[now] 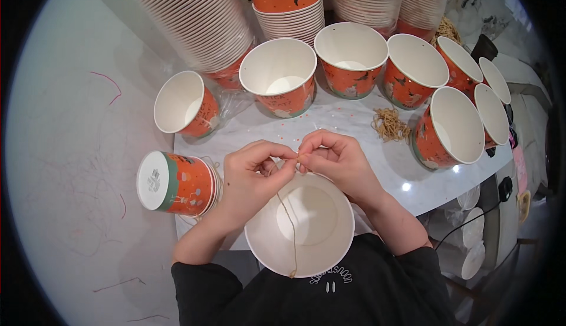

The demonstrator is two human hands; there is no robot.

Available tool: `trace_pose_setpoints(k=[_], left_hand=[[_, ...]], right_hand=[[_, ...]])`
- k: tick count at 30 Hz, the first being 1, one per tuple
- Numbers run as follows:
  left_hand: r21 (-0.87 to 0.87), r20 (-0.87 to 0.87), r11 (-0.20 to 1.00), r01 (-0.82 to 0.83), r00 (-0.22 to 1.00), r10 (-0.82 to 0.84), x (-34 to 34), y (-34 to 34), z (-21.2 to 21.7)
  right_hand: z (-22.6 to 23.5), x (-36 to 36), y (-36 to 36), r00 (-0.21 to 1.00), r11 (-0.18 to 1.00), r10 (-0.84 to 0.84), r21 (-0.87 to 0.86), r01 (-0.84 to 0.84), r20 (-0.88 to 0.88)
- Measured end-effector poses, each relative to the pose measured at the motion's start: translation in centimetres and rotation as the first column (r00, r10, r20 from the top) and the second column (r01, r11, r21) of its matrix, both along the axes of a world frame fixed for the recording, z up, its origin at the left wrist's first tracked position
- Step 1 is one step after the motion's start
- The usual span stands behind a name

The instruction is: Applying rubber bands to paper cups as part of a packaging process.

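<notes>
Marble counter (348, 127) crowded with orange paper cups (278, 75); both hands' fingers (290, 162) pinch a tan string (290, 223) over a white cup (299, 226).

Bare bench (354, 127) lies open just beyond the hands — up to a curved row of upright cups (330, 61). A string bundle (389, 124) sits at right; a tipped cup (177, 183) blocks the left.
</notes>
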State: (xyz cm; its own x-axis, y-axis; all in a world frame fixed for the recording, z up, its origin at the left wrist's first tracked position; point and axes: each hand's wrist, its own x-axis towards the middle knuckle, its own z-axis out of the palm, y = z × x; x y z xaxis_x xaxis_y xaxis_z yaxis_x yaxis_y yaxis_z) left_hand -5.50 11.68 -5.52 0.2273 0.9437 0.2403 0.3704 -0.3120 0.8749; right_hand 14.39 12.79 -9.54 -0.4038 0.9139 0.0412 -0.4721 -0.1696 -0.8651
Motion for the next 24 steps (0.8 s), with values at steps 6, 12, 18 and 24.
trace_pose_setpoints(k=[6, 12, 18, 24], left_hand=[[-0.073, 0.047, 0.997, 0.002, 0.999, 0.002, -0.1, -0.4, -0.1], [-0.064, 0.039, 0.998, 0.008, 0.999, -0.005, 0.1, -0.4, -0.1], [-0.123, -0.008, 0.992, -0.007, 1.000, 0.006, 0.0, -0.7, 0.9], [-0.137, 0.007, 0.990, 0.017, 1.000, -0.016, -0.4, -0.7, 0.5]], right_hand=[[0.2, -0.2, -0.3, 1.000, 0.990, 0.026, -0.141, -0.025, 0.007], [-0.8, -0.7, -0.3, 0.996, 0.989, -0.077, 0.127, 0.071, 0.037], [-0.2, -0.4, -0.7, 0.965, 0.953, -0.174, 0.279, 0.115, 0.196], [-0.5, -0.3, -0.3, 0.943, 0.944, -0.199, 0.312, 0.111, 0.266]])
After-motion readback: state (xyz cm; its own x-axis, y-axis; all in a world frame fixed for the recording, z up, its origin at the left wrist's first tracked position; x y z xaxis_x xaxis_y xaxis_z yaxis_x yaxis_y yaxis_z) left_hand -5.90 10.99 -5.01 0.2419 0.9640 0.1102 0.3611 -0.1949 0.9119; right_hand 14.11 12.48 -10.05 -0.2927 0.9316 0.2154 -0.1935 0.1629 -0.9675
